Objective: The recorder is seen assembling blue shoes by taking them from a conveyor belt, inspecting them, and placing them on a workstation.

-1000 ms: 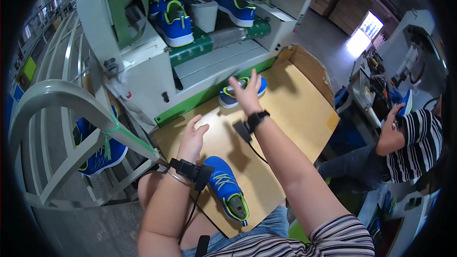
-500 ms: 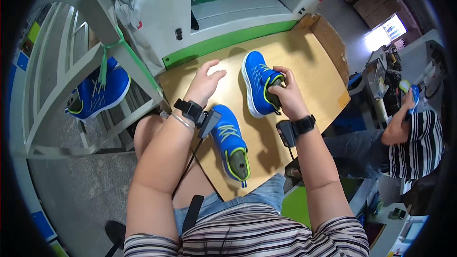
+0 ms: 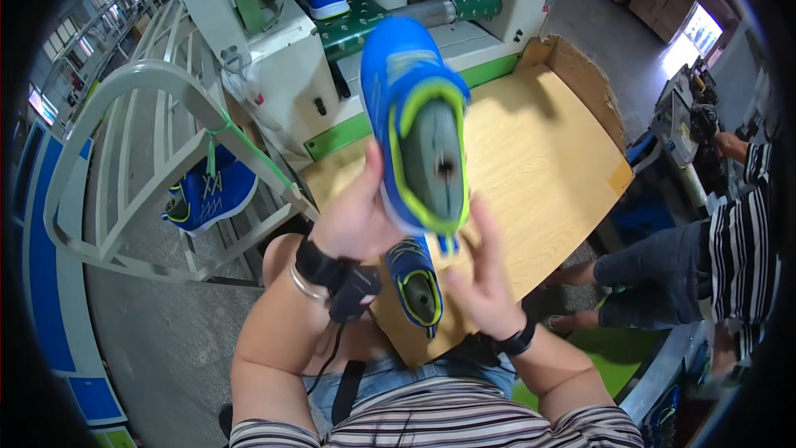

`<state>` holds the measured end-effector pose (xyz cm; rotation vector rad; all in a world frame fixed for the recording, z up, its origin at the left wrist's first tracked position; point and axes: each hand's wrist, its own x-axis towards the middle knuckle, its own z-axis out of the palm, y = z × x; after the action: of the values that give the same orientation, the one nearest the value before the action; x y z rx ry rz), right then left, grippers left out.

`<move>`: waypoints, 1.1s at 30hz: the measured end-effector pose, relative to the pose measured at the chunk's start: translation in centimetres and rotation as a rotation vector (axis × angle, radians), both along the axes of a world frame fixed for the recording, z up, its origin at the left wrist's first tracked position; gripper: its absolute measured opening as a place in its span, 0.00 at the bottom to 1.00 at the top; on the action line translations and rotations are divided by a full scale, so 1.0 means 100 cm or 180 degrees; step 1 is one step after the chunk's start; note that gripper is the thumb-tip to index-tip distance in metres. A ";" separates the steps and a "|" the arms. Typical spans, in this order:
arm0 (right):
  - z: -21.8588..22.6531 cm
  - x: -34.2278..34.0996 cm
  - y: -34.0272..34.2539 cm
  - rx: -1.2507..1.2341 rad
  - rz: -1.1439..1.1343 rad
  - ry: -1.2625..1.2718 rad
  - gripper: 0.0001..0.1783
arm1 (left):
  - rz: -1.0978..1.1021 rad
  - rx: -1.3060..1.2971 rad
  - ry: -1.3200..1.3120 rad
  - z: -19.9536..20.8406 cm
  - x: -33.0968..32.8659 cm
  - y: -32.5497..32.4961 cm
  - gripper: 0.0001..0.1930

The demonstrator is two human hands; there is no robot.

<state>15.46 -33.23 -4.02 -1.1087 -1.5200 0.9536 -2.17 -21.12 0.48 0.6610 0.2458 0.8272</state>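
A blue sneaker [image 3: 401, 41] with a lime-green collar is held up over the board in my left hand [image 3: 358, 217], which grips it from the left side under the sole. Its toe points away from me and its opening faces me; a dark green shoe last [image 3: 421, 145] with a hole in its top fills it. Beside the heel, my right hand [image 3: 487, 286] has its fingers apart and holds nothing; slight blur hides whether a fingertip touches the shoe. Partly covered by the raised one, a second blue sneaker [image 3: 407, 262] lies below on the wooden board [image 3: 547, 149], also with a last inside.
Beyond the board, a machine with a green conveyor roller [image 3: 356, 29] carries more blue sneakers [image 3: 325, 2]. A pale metal rack [image 3: 137, 75] at left holds another blue shoe [image 3: 217, 195]. Torn cardboard [image 3: 584, 87] edges the board's far right. A co-worker [image 3: 742, 245] stands at right.
The sneaker that was in my right hand is now raised toward me, turned heel-first and held by my left hand. My right hand has let go and moved nearer to me.
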 end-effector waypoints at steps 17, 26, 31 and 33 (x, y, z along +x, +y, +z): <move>0.016 0.048 0.042 -0.1424 -0.1114 0.0900 0.37 | 0.1113 0.0257 -0.0224 -0.040 0.002 0.154 0.32; 0.117 0.106 0.313 0.0913 -0.1497 -0.0333 0.33 | 0.1093 0.0026 0.0162 -0.033 0.003 0.164 0.31; 0.086 0.126 0.430 0.1101 -0.1737 -0.1592 0.39 | 0.1271 -0.0176 -0.0192 -0.046 0.009 0.172 0.28; 0.076 0.119 0.429 0.1186 -0.1885 -0.1636 0.42 | 0.1177 -0.0113 -0.0292 -0.049 0.001 0.170 0.26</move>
<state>27.39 9.69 3.56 -1.4675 -1.5354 -0.0290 -2.06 -4.14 -4.38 0.5495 0.3037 1.2019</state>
